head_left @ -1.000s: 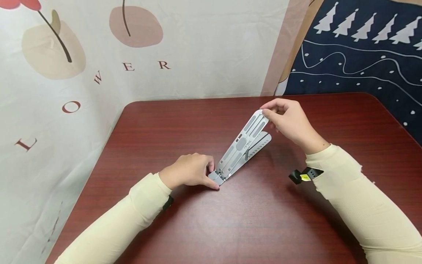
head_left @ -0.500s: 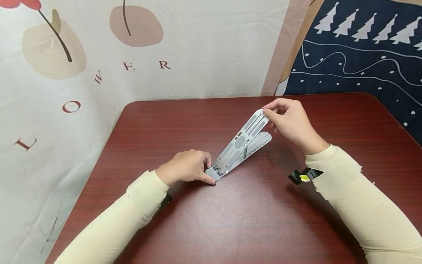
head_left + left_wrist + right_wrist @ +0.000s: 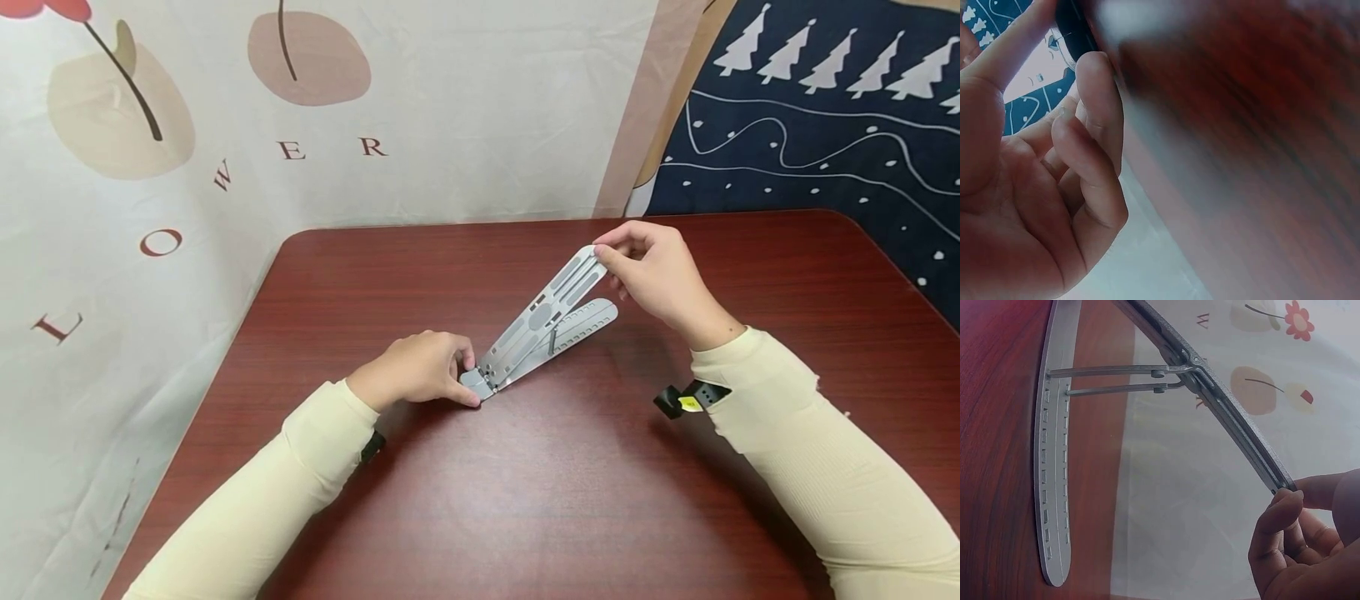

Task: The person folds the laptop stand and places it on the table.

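Hinge end (image 3: 477, 383) and left hand (image 3: 417, 367) have slid together toward the person's left and slightly away from the person since the earlier frame, while the right hand (image 3: 648, 275) has scarcely shifted; the gap between the upper rail (image 3: 562, 287) and the lower rail (image 3: 588, 325) looks wider. All these parts belong to a folding metal stand (image 3: 540, 317), which is on the table (image 3: 585, 500) between the hands, its lower rail seeming to lie along the surface and its upper rail slanting up. The left thumb and a finger pinch the hinge end from either side; the right hand pinches the raised tip of the upper rail.

The likeliest trouble is the strut (image 3: 1116, 370). Its legs reach the lower rail beside the slots (image 3: 1046, 481), but whether they are seated cannot be told. If they are loose, easing the right hand's pinch could let the upper rail drop, perhaps nipping fingers near the joint. Pulling too hard could drag the stand, since neither hand pins the lower rail's far end.

No container shows in any view; the slots toward the free end hold nothing visible.
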Available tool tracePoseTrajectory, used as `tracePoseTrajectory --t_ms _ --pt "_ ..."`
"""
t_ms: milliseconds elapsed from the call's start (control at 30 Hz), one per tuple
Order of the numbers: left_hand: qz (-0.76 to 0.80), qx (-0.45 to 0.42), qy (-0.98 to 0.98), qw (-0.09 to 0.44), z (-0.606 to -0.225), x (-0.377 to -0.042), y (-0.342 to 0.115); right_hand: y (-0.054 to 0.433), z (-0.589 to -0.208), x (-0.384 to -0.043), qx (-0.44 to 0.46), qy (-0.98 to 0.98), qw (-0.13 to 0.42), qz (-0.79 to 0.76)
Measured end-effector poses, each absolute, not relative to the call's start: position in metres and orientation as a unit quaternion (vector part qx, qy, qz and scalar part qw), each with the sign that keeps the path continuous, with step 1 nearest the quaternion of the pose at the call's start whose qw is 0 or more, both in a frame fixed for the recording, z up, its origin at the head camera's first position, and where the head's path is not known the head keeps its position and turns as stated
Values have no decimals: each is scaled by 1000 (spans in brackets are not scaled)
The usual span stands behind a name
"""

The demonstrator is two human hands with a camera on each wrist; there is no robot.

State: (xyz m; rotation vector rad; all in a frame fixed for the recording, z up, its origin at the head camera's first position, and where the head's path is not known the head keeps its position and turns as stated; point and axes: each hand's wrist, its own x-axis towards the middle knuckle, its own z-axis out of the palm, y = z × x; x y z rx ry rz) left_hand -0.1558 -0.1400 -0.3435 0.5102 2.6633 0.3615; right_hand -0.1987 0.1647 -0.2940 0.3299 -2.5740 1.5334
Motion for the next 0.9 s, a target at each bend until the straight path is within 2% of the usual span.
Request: tracePoseTrajectory --t_ms 600,900 --pt "132 185 953 200 -341 -163 -145 165 -293 -201 107 -855 54 504" --pt "134 179 955 193 -338 -159 -145 180 -299 -203 75 -849 49 520"
